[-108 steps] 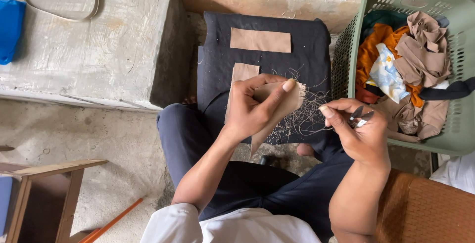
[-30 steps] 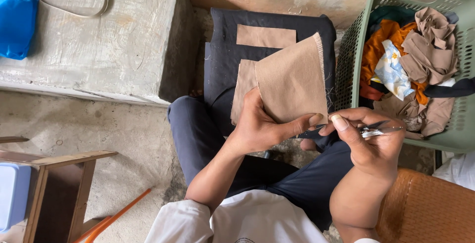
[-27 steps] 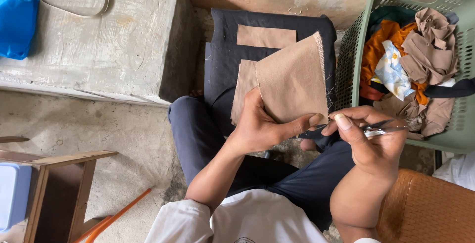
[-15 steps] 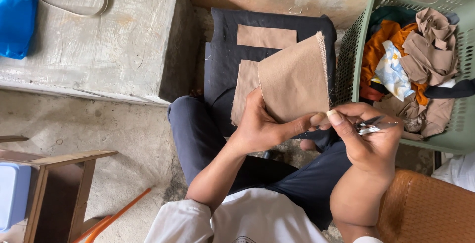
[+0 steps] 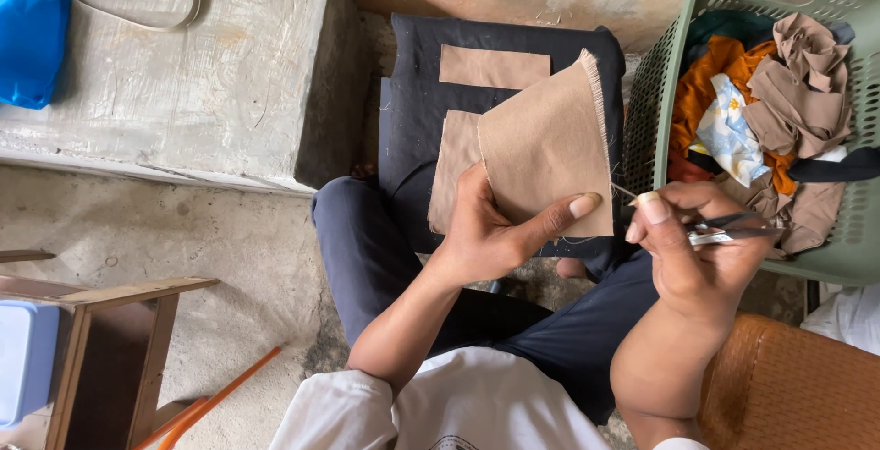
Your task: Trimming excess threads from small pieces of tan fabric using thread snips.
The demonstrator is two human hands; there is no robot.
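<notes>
Left hand (image 5: 486,235) closed on a tan cloth square (image 5: 548,152), thumb laid across the lower front edge and fingers behind, so the piece stands flat and taut above the lap with its frayed right edge free. Right hand (image 5: 692,248) curled shut around small scissors (image 5: 733,230), thumb and forefinger pinched together just beside that frayed edge, seemingly on a loose thread drawn out from it; too fine to tell for sure. Cloth held up near the face rather than down on the knees, probably to keep the ragged side in clear view and within reach of the blades.

Underneath, over the knees, a folded black cloth (image 5: 412,93) with two more tan patches (image 5: 493,67) lying flat on it, partly hidden by the raised piece. To the right, touching the knee area, a green basket (image 5: 669,74) stuffed with orange, brown and printed scraps, close enough for a quick reach. Concrete step (image 5: 183,74) at upper left with a blue bag (image 5: 32,42) on it; wooden stool (image 5: 101,340) at lower left.
</notes>
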